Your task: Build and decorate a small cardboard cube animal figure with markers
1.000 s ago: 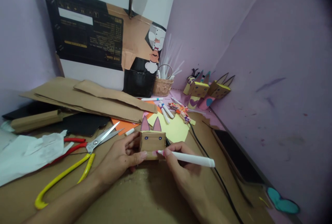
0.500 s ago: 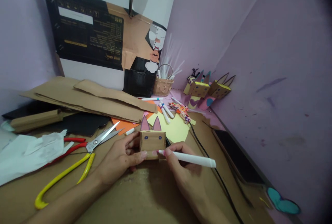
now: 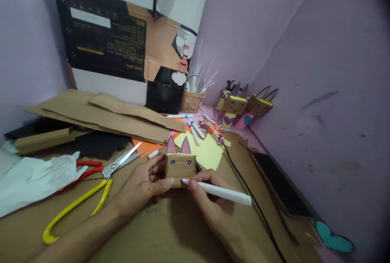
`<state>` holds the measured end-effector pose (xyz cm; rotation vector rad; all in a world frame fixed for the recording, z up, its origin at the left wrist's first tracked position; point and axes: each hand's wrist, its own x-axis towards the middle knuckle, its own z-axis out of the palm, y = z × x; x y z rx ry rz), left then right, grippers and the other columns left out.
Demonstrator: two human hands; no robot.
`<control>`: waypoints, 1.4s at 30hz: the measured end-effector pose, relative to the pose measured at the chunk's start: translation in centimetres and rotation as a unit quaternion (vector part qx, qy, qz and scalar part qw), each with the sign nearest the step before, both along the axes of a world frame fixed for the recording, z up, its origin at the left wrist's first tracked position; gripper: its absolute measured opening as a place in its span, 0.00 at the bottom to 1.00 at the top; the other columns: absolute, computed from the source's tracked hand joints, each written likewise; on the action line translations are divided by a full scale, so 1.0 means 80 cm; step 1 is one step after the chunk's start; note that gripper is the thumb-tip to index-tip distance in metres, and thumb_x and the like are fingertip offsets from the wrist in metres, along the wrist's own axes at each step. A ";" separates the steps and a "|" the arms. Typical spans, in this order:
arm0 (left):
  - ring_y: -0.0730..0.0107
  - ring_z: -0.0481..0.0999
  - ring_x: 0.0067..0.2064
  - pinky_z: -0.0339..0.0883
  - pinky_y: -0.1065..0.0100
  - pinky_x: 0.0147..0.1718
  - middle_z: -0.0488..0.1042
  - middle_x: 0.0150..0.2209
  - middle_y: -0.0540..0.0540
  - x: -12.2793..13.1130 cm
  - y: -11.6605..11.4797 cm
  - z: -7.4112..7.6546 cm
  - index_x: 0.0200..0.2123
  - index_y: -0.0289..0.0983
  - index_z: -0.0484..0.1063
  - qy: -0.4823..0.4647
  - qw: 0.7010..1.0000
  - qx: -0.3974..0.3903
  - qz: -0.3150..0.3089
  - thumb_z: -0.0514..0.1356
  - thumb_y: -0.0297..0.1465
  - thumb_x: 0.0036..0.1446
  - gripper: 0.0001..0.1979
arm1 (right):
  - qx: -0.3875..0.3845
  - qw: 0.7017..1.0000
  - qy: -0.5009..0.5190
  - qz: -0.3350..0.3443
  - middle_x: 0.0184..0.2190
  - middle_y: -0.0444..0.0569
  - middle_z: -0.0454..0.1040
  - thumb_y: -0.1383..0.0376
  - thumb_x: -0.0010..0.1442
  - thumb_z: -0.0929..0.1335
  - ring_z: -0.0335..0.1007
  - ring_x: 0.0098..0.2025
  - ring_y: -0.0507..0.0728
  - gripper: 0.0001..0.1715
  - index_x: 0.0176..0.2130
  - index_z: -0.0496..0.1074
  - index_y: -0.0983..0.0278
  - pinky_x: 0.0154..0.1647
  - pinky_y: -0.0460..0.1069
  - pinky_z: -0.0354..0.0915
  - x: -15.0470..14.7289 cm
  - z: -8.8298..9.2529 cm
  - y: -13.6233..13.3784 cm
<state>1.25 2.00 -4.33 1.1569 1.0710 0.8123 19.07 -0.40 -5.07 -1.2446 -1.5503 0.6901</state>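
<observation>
A small cardboard animal head (image 3: 180, 168) with pink pointed ears and two dark drawn eyes stands upright facing me. My left hand (image 3: 149, 180) grips its left side, thumb across the lower front and fingers partly hidden behind it. Between the thumb and fingers of my right hand (image 3: 210, 198) is a white marker (image 3: 225, 192) with a pink tip. That tip touches the lower front of the head, below the eyes. A white cap (image 3: 153, 154) lies just behind my left hand.
Scissors (image 3: 108, 173) with red and yellow handles lie open at left, near crumpled white paper (image 3: 39, 177). Cardboard sheets (image 3: 91, 113) are stacked behind. A black cable (image 3: 243, 177) runs from a patterned glue gun (image 3: 213, 130). A phone-like black slab (image 3: 280, 182) lies right; finished cardboard animals (image 3: 236, 104) stand behind.
The marker's tip has shifted slightly left along the lower front of the head, and its back end has dropped a little. My left hand keeps its hold.
</observation>
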 end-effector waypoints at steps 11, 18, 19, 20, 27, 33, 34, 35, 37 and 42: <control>0.73 0.69 0.27 0.64 0.75 0.18 0.75 0.44 0.40 -0.003 0.002 -0.003 0.58 0.35 0.58 -0.014 0.999 -0.023 0.022 0.66 0.40 0.45 0.38 | -0.033 0.993 0.113 -0.001 0.17 0.41 0.67 0.58 0.57 0.66 0.58 0.18 0.49 0.12 0.29 0.71 0.63 0.18 0.43 0.54 0.019 0.007 0.004; 0.74 0.67 0.25 0.65 0.74 0.18 0.75 0.42 0.40 -0.003 0.004 -0.005 0.57 0.36 0.60 -0.008 0.999 -0.021 0.028 0.66 0.39 0.45 0.37 | 0.011 0.999 0.049 0.006 0.18 0.42 0.71 0.65 0.52 0.68 0.62 0.18 0.49 0.04 0.27 0.70 0.63 0.16 0.42 0.56 0.015 0.007 0.004; 0.74 0.67 0.25 0.65 0.74 0.18 0.75 0.42 0.40 -0.003 0.004 -0.005 0.57 0.36 0.60 -0.009 0.999 -0.022 0.028 0.67 0.39 0.45 0.37 | 0.013 0.999 0.040 0.008 0.18 0.42 0.71 0.65 0.52 0.68 0.63 0.18 0.49 0.04 0.27 0.71 0.63 0.16 0.42 0.56 0.014 0.007 0.004; 0.74 0.68 0.26 0.65 0.74 0.18 0.74 0.43 0.40 -0.004 0.004 -0.005 0.58 0.36 0.60 -0.009 0.999 -0.023 0.028 0.67 0.39 0.44 0.38 | 0.015 0.999 0.031 0.010 0.19 0.42 0.71 0.65 0.52 0.68 0.63 0.18 0.49 0.04 0.27 0.71 0.63 0.16 0.42 0.56 0.014 0.008 0.003; 0.75 0.69 0.26 0.65 0.74 0.19 0.73 0.48 0.39 -0.004 0.004 -0.005 0.58 0.37 0.58 -0.006 0.999 -0.028 0.024 0.66 0.39 0.44 0.38 | 0.044 0.999 -0.018 0.011 0.17 0.42 0.70 0.65 0.53 0.68 0.63 0.18 0.50 0.05 0.27 0.73 0.63 0.18 0.43 0.56 0.011 0.013 -0.002; 0.73 0.70 0.28 0.65 0.75 0.19 0.73 0.48 0.40 -0.003 0.003 -0.002 0.59 0.38 0.58 -0.010 0.999 -0.029 0.016 0.66 0.38 0.44 0.38 | 0.058 0.997 -0.041 0.034 0.18 0.43 0.72 0.65 0.54 0.68 0.64 0.18 0.50 0.05 0.28 0.73 0.63 0.18 0.43 0.58 0.013 0.011 0.002; 0.72 0.71 0.29 0.65 0.75 0.19 0.73 0.48 0.40 -0.003 0.003 -0.002 0.58 0.37 0.59 -0.010 0.999 -0.029 0.017 0.66 0.38 0.44 0.38 | 0.059 0.997 -0.044 0.037 0.18 0.43 0.72 0.65 0.54 0.68 0.64 0.18 0.50 0.05 0.28 0.73 0.63 0.17 0.43 0.58 0.014 0.011 0.003; 0.71 0.71 0.30 0.65 0.75 0.19 0.74 0.48 0.39 -0.003 0.003 -0.001 0.58 0.37 0.59 -0.011 0.999 -0.028 0.018 0.66 0.38 0.44 0.38 | 0.058 0.997 -0.046 0.039 0.19 0.43 0.72 0.65 0.54 0.68 0.64 0.18 0.50 0.05 0.27 0.73 0.63 0.17 0.43 0.58 0.014 0.011 0.003; 0.70 0.72 0.31 0.65 0.75 0.19 0.73 0.48 0.39 -0.003 0.003 -0.001 0.58 0.37 0.58 -0.011 0.999 -0.028 0.018 0.66 0.37 0.44 0.38 | 0.050 0.997 -0.044 0.037 0.19 0.43 0.73 0.65 0.53 0.68 0.65 0.18 0.50 0.06 0.27 0.73 0.63 0.17 0.43 0.58 0.013 0.011 0.002; 0.68 0.72 0.32 0.64 0.75 0.19 0.73 0.49 0.37 -0.003 0.003 -0.001 0.59 0.37 0.58 -0.013 0.999 -0.028 0.022 0.67 0.38 0.44 0.39 | 0.034 0.999 -0.027 0.023 0.15 0.42 0.69 0.63 0.53 0.68 0.61 0.16 0.50 0.07 0.25 0.72 0.63 0.16 0.44 0.56 0.011 0.012 0.000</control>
